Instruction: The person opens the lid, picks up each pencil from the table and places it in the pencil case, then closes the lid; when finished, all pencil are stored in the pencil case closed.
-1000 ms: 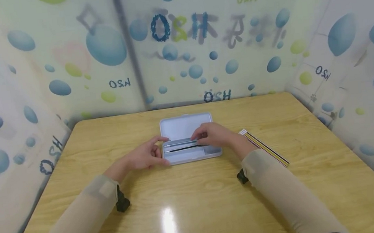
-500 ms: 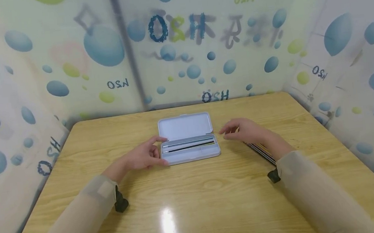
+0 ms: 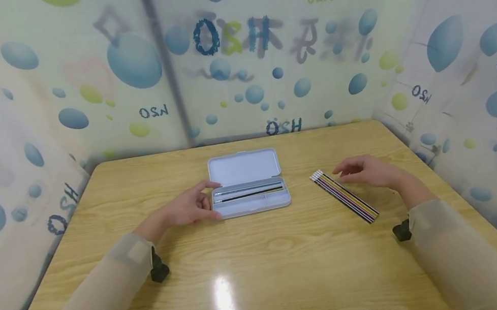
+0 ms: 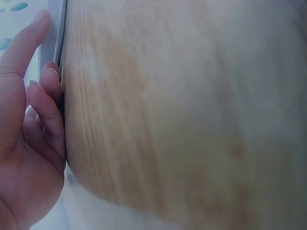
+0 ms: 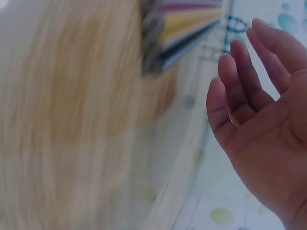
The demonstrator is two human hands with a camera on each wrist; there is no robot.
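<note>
the wooden worktop [image 3: 260, 256] sits inside bubble-print curtains, and the biggest shift on it is the right hand [image 3: 370, 172]: a second ago it was down in the open pencil case [image 3: 249, 183], its fingers on a pencil in the tray; now it has swung out to its own side and hovers over the loose row of pencils [image 3: 344, 196] lying just beside it. the pencil it was handling stays in the case, dark and lengthwise in the far slot, so i'd judge one pencil delivered and the hand gone for another.

the case hasn't budged, lid laid back flat away from the person, tray toward them. the left hand [image 3: 190, 208] hasn't moved either; it rests on the worktop against the case's left end, thumb and fingers [image 4: 45, 103] loosely curved and touching that end, steadying it rather than clamping it.

the right hand is empty. from its wrist view the fingers [image 5: 240, 81] are spread and relaxed, palm open, nothing between them, the pencil ends just off their tips. the fingertips look slightly above the pencils, near the white eraser ends, not yet touching as far as i can tell.
</note>
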